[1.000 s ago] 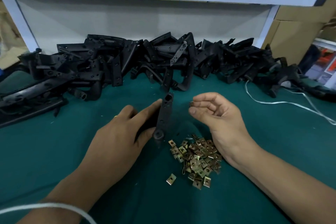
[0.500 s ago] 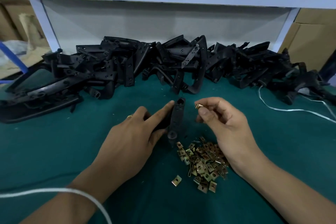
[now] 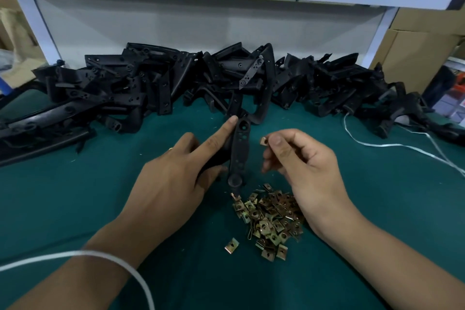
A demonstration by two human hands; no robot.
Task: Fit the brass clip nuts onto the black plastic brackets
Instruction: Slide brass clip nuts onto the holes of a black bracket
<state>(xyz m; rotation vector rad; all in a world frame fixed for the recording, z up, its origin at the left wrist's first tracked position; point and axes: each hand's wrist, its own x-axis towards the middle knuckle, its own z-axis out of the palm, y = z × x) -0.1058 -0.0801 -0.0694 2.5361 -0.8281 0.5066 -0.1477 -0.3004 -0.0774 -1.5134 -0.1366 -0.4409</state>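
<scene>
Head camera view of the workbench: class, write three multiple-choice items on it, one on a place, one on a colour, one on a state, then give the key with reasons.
1. Where does the loose heap of small brass clip nuts lie?
A. On the white shelf
B. On the table between the two forearms
C. On top of the bracket pile

2. What colour is the cloth table cover?
A. Dark green
B. Red
C. Grey

3. What is the right hand doing?
A. Lying flat on the table
B. Gripping the white strap
C. Pinching a single brass clip nut

Key: 1 B, the heap sits just below the long black plastic bracket that the left hand holds. 2 A, green cloth shows all around the hands. 3 C, the nut sits at the fingertips beside the bracket, apart from it.
</scene>
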